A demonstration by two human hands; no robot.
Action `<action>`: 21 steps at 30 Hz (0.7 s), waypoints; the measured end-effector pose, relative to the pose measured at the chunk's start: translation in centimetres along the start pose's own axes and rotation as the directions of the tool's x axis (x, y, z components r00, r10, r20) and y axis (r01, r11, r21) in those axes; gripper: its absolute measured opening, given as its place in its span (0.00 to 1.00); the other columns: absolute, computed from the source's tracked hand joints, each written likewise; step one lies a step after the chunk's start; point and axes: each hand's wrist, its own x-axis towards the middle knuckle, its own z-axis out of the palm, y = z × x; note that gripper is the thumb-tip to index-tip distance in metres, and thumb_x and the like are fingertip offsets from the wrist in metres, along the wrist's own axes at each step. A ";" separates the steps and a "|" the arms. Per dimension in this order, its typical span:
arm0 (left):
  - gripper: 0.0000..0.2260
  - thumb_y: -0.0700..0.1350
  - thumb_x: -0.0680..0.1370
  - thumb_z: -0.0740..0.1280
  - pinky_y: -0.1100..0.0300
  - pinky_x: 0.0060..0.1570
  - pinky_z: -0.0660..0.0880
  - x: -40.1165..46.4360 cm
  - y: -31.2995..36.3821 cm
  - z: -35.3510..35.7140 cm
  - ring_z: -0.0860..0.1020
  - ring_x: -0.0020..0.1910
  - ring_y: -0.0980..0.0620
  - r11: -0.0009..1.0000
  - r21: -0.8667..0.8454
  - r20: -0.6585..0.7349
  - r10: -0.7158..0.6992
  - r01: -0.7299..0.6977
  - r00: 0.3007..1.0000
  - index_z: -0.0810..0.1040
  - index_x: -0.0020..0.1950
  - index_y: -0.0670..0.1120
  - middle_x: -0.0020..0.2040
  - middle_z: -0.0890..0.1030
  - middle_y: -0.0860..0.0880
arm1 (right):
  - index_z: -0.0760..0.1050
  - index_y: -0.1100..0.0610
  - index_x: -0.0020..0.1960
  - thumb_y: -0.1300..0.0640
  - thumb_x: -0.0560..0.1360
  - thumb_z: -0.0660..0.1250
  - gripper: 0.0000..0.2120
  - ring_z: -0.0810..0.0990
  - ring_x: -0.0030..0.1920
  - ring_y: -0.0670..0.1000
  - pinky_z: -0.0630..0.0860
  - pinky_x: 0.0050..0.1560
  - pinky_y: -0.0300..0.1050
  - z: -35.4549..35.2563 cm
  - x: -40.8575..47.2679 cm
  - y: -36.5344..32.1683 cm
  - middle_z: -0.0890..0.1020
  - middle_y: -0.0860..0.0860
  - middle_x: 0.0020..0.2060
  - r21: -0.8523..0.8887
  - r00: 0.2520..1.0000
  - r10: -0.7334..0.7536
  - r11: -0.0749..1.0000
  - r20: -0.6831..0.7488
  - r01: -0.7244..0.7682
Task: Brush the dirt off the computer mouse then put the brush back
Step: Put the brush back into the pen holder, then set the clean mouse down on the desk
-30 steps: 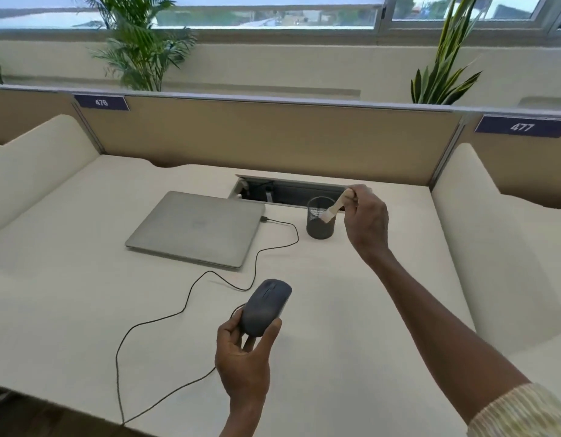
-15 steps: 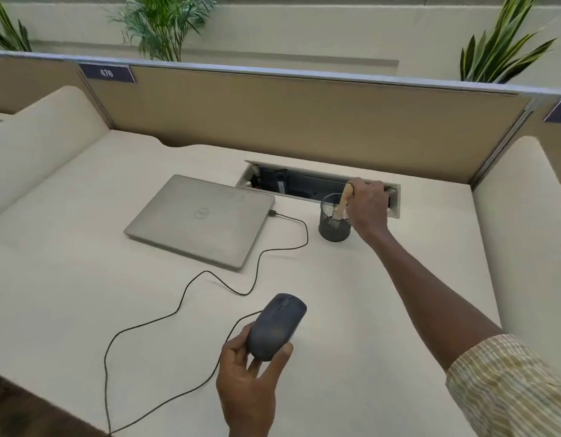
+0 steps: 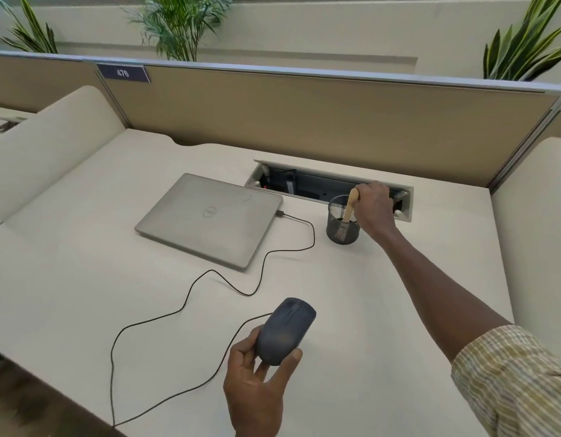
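Desk (image 3: 83,294): big pale flat top, nothing on it likely to snag.

Laptop (image 3: 209,219): closed, lying flat at mid-desk, with the cable (image 3: 190,298) plugged into its right edge. The cable runs in loose loops over the desk toward the near edge and up to the mouse. It is limp, and judged to tug a little if the mouse is pulled far.

Cable tray (image 3: 320,187): open slot at the back of the desk, just behind the cup.

Mesh cup (image 3: 342,228): dark wire pen holder, upright, right of the laptop. Probably light and easy to tip if the brush gets levered against its rim.

Mouse (image 3: 285,329): dark, smooth, rounded shell, lifted off the desk near the front. Left hand (image 3: 257,383) wraps it from below, thumb on one side and fingers on the other, top face free. Looks light, rigid and a bit slippery, so gripping by the flanks seems best, leaving buttons and wheel exposed. No dirt can be made out on it at this size.

Brush (image 3: 350,208): pale wooden handle standing tilted inside the cup, bristle end down and hidden by the mesh. Right hand (image 3: 375,206) is at the handle top, fingers curled; a pinch on it seems likely, but whether it is clamped or letting go cannot be told. Handle judged stiff and very light, bristles soft, best held at the upper handle.
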 end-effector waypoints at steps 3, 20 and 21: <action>0.31 0.41 0.54 0.84 0.64 0.50 0.81 0.0 0.0 0.2 0.83 0.58 0.51 1.000 -0.017 -0.003 0.008 -0.008 1.000 0.79 0.55 0.45 0.55 0.86 0.51 | 0.75 0.62 0.58 0.58 0.79 0.65 0.11 0.68 0.64 0.62 0.70 0.56 0.58 0.0 0.1 0.2 0.74 0.61 0.60 0.000 0.999 0.015 1.000 0.049 -0.015; 0.24 0.41 0.66 0.82 0.67 0.52 0.79 0.6 2.3 0.8 0.82 0.56 0.60 0.994 0.092 -0.007 0.056 -0.055 0.998 0.75 0.54 0.56 0.56 0.82 0.55 | 0.86 0.57 0.48 0.57 0.79 0.69 0.07 0.81 0.37 0.41 0.71 0.42 0.24 -3.1 -23.5 -6.0 0.85 0.44 0.40 0.539 0.966 0.196 0.839 -0.167 -0.078; 0.24 0.41 0.66 0.82 0.67 0.52 0.79 0.5 2.2 0.7 0.82 0.56 0.61 0.993 0.100 0.003 0.064 -0.064 0.998 0.75 0.54 0.57 0.56 0.82 0.56 | 0.86 0.56 0.48 0.55 0.79 0.69 0.08 0.81 0.37 0.38 0.72 0.42 0.24 -2.9 -25.1 -6.5 0.84 0.40 0.39 0.560 0.967 0.231 0.817 -0.105 -0.134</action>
